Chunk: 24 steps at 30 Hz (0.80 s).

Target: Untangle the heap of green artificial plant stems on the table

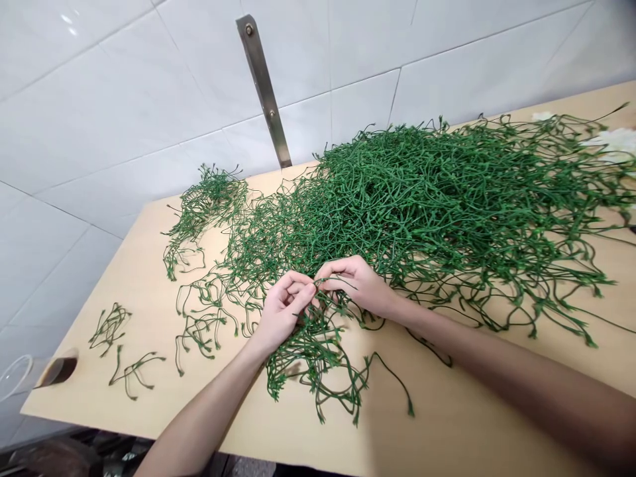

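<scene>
My left hand and my right hand meet at the front edge of a big heap of thin green artificial flower stems. Thumb and fingers of both are closed in a pinch on a green stem, partly hidden by the fingers. Below my hands lies a smaller bunch of stems, curled and tangled, with small knobby ends. A single stem bends away from this bunch to the right.
Loose stems and a small clump lie on the left of the wooden tabletop. A cup of dark liquid lies or leans at the left edge. White petals are far right. A metal bracket is against the tiled wall.
</scene>
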Motion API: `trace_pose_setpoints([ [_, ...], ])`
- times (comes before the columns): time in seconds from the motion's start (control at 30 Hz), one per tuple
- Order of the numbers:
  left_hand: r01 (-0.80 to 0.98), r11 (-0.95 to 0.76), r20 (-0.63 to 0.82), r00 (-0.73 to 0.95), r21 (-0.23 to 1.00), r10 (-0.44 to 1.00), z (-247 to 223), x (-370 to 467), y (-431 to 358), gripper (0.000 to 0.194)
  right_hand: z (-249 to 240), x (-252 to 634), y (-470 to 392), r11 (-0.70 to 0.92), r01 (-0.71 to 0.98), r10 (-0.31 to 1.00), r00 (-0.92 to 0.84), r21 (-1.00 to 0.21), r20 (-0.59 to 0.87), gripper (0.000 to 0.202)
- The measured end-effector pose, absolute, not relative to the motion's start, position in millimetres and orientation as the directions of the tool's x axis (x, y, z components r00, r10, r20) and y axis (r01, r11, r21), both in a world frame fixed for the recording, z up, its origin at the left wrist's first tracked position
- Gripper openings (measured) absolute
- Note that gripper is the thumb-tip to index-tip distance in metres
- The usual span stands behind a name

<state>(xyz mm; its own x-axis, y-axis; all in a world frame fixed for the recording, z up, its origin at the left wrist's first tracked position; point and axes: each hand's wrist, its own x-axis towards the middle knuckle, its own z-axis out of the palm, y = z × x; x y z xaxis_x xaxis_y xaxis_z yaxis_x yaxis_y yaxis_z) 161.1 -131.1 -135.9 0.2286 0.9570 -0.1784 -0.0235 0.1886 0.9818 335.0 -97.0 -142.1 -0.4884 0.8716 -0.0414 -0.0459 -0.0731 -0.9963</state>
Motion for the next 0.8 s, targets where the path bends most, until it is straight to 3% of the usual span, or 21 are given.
trace_pose_setpoints([
  [0.3,-0.083,0.172,-0.137,0.315,0.982,0.939,-137.6,157.5,-129.7,0.043,-143.9,336.1,-96.1,0.189,0.105,0.786,-0.612,-0.976,0.086,0.022],
  [0.47,-0.063,0.174,-0.143,0.336,0.983,0.931,-135.8,159.5,-129.8,0.043,-146.8,336.5,-94.0,0.120,0.045,0.807,-0.586,-0.992,0.071,0.023],
  [0.8,-0.079,0.180,-0.144,0.336,0.980,0.931,-139.2,155.9,-130.8,0.046,-152.1,340.9,-93.9,0.176,-0.021,0.759,-0.634,-0.984,0.149,0.020],
])
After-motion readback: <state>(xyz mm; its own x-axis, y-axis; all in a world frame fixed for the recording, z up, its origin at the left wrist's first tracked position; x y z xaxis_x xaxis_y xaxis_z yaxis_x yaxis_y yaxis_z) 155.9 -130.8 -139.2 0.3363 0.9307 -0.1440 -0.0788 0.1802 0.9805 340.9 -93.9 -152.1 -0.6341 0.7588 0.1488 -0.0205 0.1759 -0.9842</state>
